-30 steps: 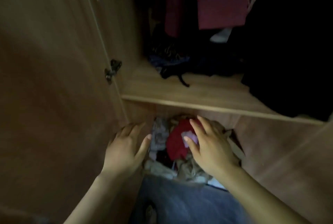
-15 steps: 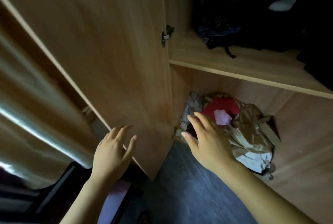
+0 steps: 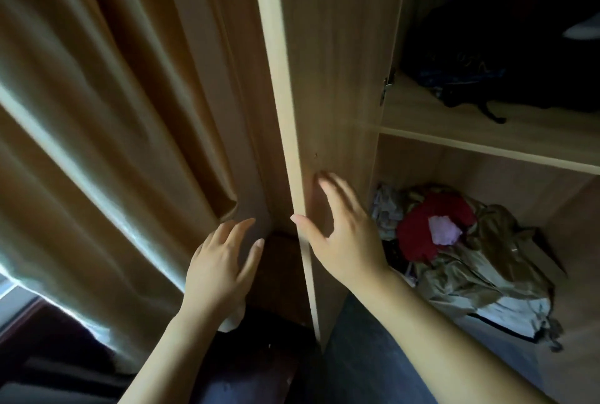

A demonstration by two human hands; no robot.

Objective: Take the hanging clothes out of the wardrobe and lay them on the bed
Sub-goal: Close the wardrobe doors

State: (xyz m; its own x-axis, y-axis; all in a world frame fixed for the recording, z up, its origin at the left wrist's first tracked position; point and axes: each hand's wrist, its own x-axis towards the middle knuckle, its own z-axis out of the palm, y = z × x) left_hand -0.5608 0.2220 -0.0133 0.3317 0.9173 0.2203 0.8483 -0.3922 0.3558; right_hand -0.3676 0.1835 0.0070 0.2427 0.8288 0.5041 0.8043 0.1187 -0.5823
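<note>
Clothes [image 3: 519, 14]: dark mass in the upper bay of the wardrobe [image 3: 506, 183], right of the door [image 3: 331, 79] and above the shelf [image 3: 470, 134] that meets the door's hinge side. Too dark on my feed to tell single pieces or hangers. One pale patch [image 3: 584, 32] shows at the far right of it.

Door stands open, edge-on to my cam, its pale front edge running top to bottom thru mid-frame. R hand [image 3: 347, 244] is at the door, low down: fingers spread and nearly straight, blurred, over the door's inner face, thumb tip at the front edge. It holds nothing; I can't tell if the fingers actually touch the wood. L hand [image 3: 220, 270] is on the other side of the door edge, just left of it and a bit lower. Its fingers are spread and relaxed, also holding nothing, apart from the edge.

Left of the door: a tan curtain [image 3: 97, 95] in heavy folds, w/ light coming in under it.

Right of the door, under the shelf: a pile [image 3: 487, 273] of crumpled olive and pale fabric on the lower bay's floor, w/ a red piece [image 3: 422, 234] on top and a small lilac scrap [image 3: 443, 230] on the red. On the shelf, close to the door's hinge [image 3: 388, 82], lies a black item [image 3: 470, 105] w/ a strap. Below the door's bottom end, grey-blue floor [image 3: 363, 364].
</note>
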